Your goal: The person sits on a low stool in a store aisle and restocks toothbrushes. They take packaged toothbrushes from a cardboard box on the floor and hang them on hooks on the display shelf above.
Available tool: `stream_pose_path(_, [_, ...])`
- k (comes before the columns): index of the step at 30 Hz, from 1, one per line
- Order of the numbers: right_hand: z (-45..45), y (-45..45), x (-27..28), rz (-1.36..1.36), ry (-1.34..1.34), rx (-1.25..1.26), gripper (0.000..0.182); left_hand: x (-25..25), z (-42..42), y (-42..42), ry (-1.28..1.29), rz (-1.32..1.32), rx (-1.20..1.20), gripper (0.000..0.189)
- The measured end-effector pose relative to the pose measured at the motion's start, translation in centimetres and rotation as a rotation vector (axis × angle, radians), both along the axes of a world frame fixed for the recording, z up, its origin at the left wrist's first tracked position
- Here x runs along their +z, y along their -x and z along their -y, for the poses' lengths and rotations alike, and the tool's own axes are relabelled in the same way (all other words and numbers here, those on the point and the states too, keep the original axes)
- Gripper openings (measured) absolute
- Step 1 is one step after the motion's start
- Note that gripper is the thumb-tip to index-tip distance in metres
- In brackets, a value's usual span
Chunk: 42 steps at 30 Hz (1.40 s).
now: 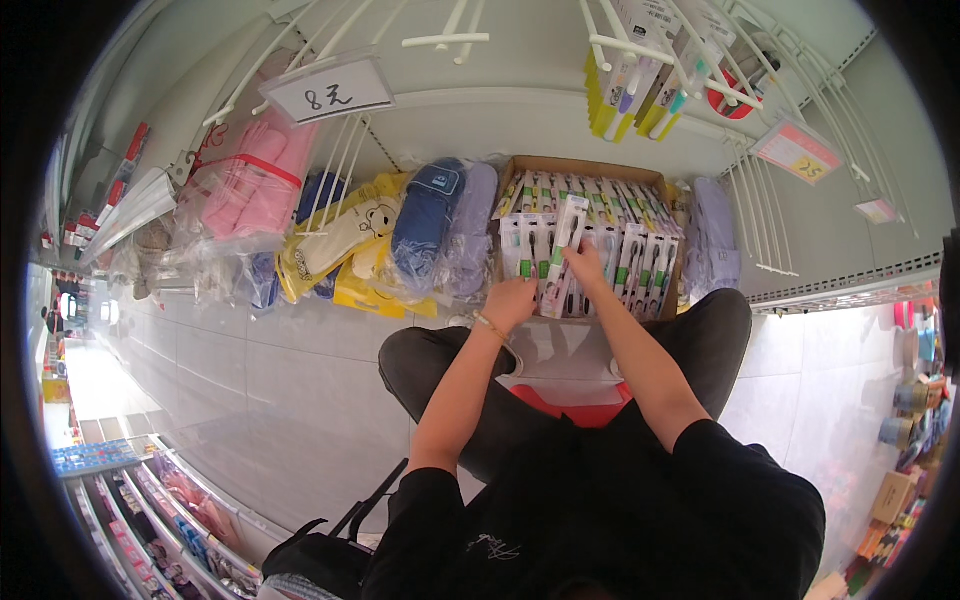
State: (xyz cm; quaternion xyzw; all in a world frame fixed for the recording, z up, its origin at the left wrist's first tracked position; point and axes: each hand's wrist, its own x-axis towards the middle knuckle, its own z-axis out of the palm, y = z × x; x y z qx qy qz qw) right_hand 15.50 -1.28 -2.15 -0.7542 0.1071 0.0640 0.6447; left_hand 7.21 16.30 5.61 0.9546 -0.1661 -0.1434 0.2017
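Observation:
A cardboard box (588, 164) packed with toothbrushes in blister packs stands in front of me, against the shelf back. One packaged toothbrush (565, 255) is tilted up above the rest, and my right hand (586, 264) grips its right side. My left hand (513, 302) is at the box's near left part, its fingers curled by the packs there; whether it holds one I cannot tell. More toothbrush packs (621, 97) hang from white hooks above, at the upper right.
Left of the box lie bagged blue slippers (426, 217), lilac slippers (473, 232) and yellow packs (352, 225); pink slippers (255, 180) hang further left. Other lilac slippers (712, 232) are on its right. White hooks (446, 39) jut out overhead. A black bag (319, 559) is behind me, at lower left.

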Motion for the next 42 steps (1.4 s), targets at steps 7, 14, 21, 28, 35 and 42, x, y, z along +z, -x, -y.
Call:
stream_pose_path(7, [-1.1, -0.5, -0.2, 0.043, 0.08, -0.02, 0.031, -0.8, 0.3, 0.1, -0.018, -0.002, -0.019, 0.024])
stream_pose_path(14, [-1.1, -0.4, 1.3, -0.028, 0.058, 0.026, 0.033, 0.0, 0.5, -0.3, -0.034, -0.046, 0.009, 0.032])
stream_pose_path(21, [-1.0, 1.9, 8.8, -0.096, -0.406, 0.081, 0.028, 2.6, 1.0, -1.2, 0.421, 0.168, 0.356, 0.051])
stream_pose_path(28, [-0.5, 3.3, 13.1, -0.024, -0.629, 0.147, 0.034, 6.6, 0.8, -2.3, 1.023, -0.423, 0.441, 0.029])
stream_pose_path(35, [-1.5, 1.7, 0.6, -0.004, 0.228, -0.035, 0.054, 5.2, -2.0, -3.7, 1.528, -0.094, 0.764, 0.028])
stream_pose_path(42, [-4.6, 2.9, 0.3, -0.085, 0.768, 0.013, 0.05, 6.0, -3.2, -3.0, 1.636, -0.121, 0.822, 0.031])
